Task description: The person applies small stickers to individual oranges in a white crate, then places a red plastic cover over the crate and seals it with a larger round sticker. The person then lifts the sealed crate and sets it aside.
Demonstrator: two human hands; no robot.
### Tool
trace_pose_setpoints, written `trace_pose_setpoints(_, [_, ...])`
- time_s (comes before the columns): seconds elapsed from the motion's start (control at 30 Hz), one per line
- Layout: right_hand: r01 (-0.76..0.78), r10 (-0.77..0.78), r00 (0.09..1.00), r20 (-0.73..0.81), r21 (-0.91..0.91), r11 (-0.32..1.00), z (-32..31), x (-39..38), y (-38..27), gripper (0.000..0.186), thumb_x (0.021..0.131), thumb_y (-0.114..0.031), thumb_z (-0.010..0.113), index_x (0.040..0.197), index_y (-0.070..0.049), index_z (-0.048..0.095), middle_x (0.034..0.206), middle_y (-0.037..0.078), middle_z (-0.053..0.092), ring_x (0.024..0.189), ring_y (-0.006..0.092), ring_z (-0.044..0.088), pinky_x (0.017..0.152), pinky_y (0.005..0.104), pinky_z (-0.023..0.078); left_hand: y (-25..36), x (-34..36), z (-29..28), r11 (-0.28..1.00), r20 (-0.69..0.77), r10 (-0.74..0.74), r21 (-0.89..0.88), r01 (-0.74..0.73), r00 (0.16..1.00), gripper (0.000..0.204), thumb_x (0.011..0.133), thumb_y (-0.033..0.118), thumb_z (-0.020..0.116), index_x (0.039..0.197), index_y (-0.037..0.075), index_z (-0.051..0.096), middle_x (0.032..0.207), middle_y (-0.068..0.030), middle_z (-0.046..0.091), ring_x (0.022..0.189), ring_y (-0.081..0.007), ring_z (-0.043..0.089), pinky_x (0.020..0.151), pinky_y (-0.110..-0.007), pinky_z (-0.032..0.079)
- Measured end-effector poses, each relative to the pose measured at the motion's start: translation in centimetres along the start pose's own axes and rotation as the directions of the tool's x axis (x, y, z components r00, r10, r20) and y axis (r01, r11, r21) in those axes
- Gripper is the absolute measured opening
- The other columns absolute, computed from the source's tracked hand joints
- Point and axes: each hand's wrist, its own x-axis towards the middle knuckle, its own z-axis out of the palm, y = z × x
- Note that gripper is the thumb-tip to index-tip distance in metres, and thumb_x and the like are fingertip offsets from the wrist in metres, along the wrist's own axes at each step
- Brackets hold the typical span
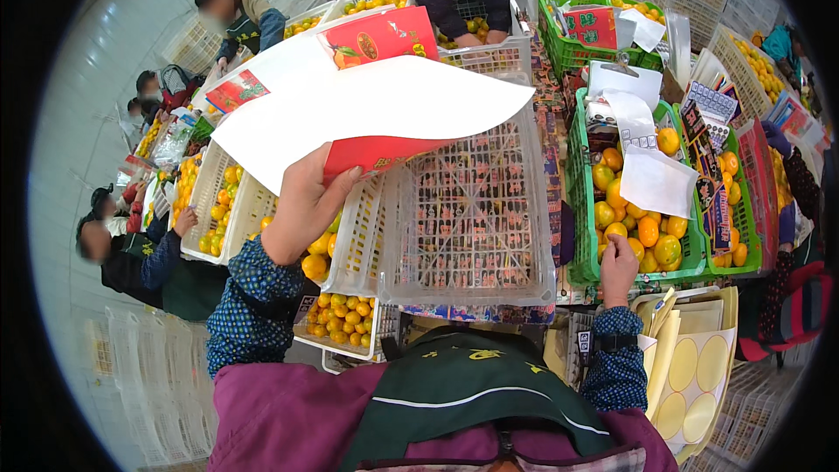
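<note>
My left hand [304,199] is closed on the near edge of a large white sheet [384,105], thumb on top. The sheet bows upward, and its curled near edge shows a red printed side. It hangs over a clear plastic crate [468,210] in front of me, hiding the crate's far left part. My right hand [619,269] reaches over the near rim of a green crate [572,183], its fingertips beside the orange-yellow mandarins [648,232]. How far those fingers close, and whether they hold a mandarin, cannot be made out.
White crates [229,236] of mandarins stand to the left. Papers, a white sheet [657,182] and a clipboard [622,83] lie across the green crates at right. Co-workers stand at the far side, left and right. Stacked crates [144,376] and yellow label sheets [695,376] flank me.
</note>
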Motion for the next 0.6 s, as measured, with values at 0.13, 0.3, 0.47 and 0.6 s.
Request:
trace_pose_setpoints(0.13, [0.011,-0.011,1.0,0.0,-0.003,1.0,0.0,-0.1,-0.2,0.02,0.097,-0.013,0.063,0.11,-0.003,0.075,0.105,0.019,0.076,0.096,0.0382,0.073,0.086,0.0432,0.057,-0.5,-0.8,0.1,0.987,0.088,-0.012,0.16,-0.002,0.996,0.013,0.104,0.008,0.062,0.113,-0.001,0.065,0.099,-0.0181,0.067,0.089,-0.0348,0.067,0.083,-0.038,0.054])
trace_pose_setpoints(0.3, [0.02,-0.02,1.0,-0.013,0.026,0.999,-0.1,-0.1,-0.5,0.019,0.098,-0.013,0.063,0.11,-0.003,0.075,0.105,0.019,0.076,0.096,0.0383,0.073,0.086,0.0432,0.057,-0.5,-1.3,0.0,0.971,0.101,-0.011,0.239,-0.013,0.995,0.006,0.099,0.005,0.063,0.103,-0.001,0.063,0.09,-0.0164,0.061,0.08,-0.036,0.062,0.075,-0.04,0.052])
trace_pose_setpoints(0.47, [0.028,-0.028,1.0,-0.005,-0.006,1.0,-0.1,-0.1,-0.5,0.019,0.098,-0.013,0.063,0.11,-0.004,0.075,0.104,0.019,0.076,0.095,0.0383,0.073,0.084,0.0431,0.057,-0.4,-1.7,-0.3,0.961,0.065,0.006,0.274,-0.024,0.998,0.01,0.093,0.004,0.069,0.09,-0.002,0.061,0.082,-0.016,0.058,0.073,-0.0334,0.06,0.066,-0.04,0.049])
trace_pose_setpoints(0.6, [0.028,-0.028,1.0,-0.01,0.002,1.0,-0.1,-0.1,-0.5,0.019,0.097,-0.012,0.063,0.11,-0.004,0.075,0.103,0.019,0.076,0.094,0.0383,0.073,0.084,0.043,0.057,-0.4,-2.2,-0.3,0.951,0.064,0.028,0.306,-0.046,0.998,0.013,0.093,0.007,0.07,0.089,-0.002,0.062,0.08,-0.0161,0.057,0.071,-0.0326,0.06,0.066,-0.039,0.048])
